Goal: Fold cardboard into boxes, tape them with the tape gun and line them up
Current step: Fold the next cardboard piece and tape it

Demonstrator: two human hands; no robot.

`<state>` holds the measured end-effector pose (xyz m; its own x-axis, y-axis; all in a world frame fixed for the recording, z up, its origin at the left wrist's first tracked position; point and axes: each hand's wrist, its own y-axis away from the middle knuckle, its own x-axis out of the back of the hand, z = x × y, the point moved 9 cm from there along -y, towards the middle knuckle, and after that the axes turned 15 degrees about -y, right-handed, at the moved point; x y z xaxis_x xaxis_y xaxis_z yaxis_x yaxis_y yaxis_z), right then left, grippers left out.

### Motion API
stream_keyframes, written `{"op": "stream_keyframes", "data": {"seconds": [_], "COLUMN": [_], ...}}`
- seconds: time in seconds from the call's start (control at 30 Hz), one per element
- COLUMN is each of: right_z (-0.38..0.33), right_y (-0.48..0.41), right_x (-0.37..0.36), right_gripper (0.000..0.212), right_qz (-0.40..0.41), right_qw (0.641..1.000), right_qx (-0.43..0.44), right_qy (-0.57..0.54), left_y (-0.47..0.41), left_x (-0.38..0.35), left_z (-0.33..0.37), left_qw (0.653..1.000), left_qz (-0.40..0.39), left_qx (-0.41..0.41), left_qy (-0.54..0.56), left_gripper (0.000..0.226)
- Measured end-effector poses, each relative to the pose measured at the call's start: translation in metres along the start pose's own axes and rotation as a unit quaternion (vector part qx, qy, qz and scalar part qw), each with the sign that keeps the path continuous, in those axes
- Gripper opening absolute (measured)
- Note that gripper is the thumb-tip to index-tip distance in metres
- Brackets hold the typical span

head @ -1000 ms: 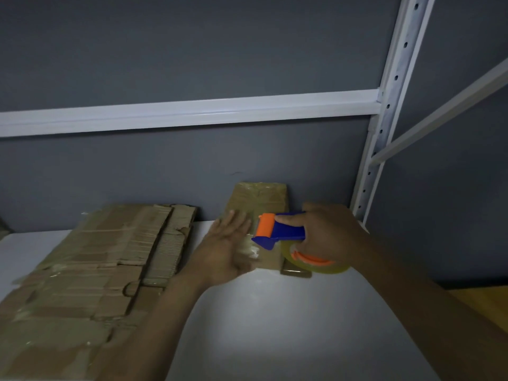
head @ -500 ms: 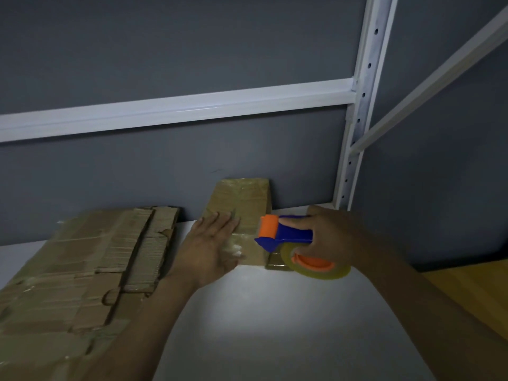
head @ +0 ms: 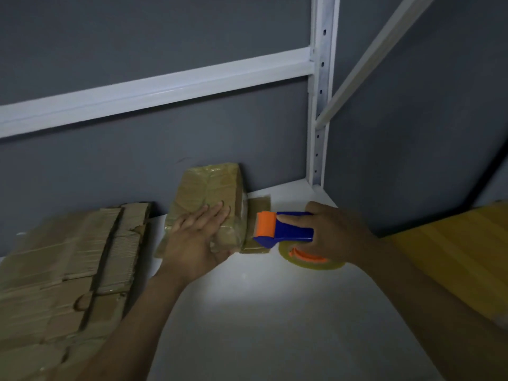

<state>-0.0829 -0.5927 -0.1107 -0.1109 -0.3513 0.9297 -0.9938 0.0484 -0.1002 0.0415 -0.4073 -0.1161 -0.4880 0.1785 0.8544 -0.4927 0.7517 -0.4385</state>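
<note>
- Box (head: 209, 188): sitting on worktop (head: 275, 312) by wall (head: 123, 166); left hand (head: 198, 243) pressing it, fingers straight.
- Tape gun (head: 286, 229): right hand (head: 338, 235) gripping it beside box.
- Risk: tape possibly wrinkling if box is slipping.

Box (head: 209, 199): brown cardboard under clear tape wrap, glossy and wrinkled. Flat cardboard stack (head: 63, 270): matt, with rough corrugated edges (some patches look torn). Tape gun (head: 286, 229): smooth moulded plastic, blue body and orange front, slight sheen. Tape roll (head: 316, 266): clear yellowish film, shiny. Table (head: 261, 325): white, smooth, low gloss. Shelf frame (head: 320, 105): white painted metal. Wall (head: 137, 37): grey, matt. Panel at right (head: 453, 257): yellow, wood-look, faint grain.
</note>
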Motion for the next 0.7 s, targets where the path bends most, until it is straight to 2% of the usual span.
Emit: {"op": "stream_keyframes", "data": {"seconds": [0.1, 0.27, 0.37, 0.47, 0.53, 0.6, 0.67, 0.7], "right_z": [0.001, -0.042, -0.046, -0.037, -0.022, 0.007, 0.032, 0.039], "right_y": [0.010, -0.008, -0.019, -0.031, -0.033, -0.029, -0.019, -0.014], "right_x": [-0.004, -0.019, -0.025, -0.013, -0.007, -0.008, -0.014, -0.018], "right_gripper": [0.073, 0.065, 0.058, 0.040, 0.039, 0.051, 0.063, 0.061], "right_qz": [0.013, 0.033, 0.022, 0.046, 0.043, 0.039, 0.033, 0.031], "right_qw": [0.999, 0.994, 0.994, 0.995, 0.997, 0.990, 0.956, 0.930], "right_qx": [-0.002, 0.030, 0.000, -0.035, -0.053, -0.106, -0.174, -0.193], "right_qy": [0.031, 0.096, 0.103, 0.082, 0.030, -0.083, -0.233, -0.311], "left_y": [-0.002, 0.003, 0.006, 0.006, 0.006, 0.003, -0.001, -0.003], "left_x": [-0.002, -0.006, -0.006, -0.005, -0.003, 0.000, -0.002, -0.003], "left_z": [0.000, 0.001, 0.003, 0.001, 0.001, 0.001, 0.001, 0.001], "left_qw": [1.000, 0.999, 0.998, 0.996, 0.996, 0.997, 0.996, 0.995], "left_qz": [-0.023, -0.054, -0.062, -0.081, -0.085, -0.076, -0.081, -0.087], "left_qx": [0.005, 0.005, 0.010, 0.023, 0.017, 0.009, 0.008, 0.009], "left_qy": [0.006, 0.000, -0.002, 0.009, 0.016, 0.032, 0.043, 0.048], "left_gripper": [0.083, 0.085, 0.086, 0.087, 0.086, 0.080, 0.075, 0.076]}}
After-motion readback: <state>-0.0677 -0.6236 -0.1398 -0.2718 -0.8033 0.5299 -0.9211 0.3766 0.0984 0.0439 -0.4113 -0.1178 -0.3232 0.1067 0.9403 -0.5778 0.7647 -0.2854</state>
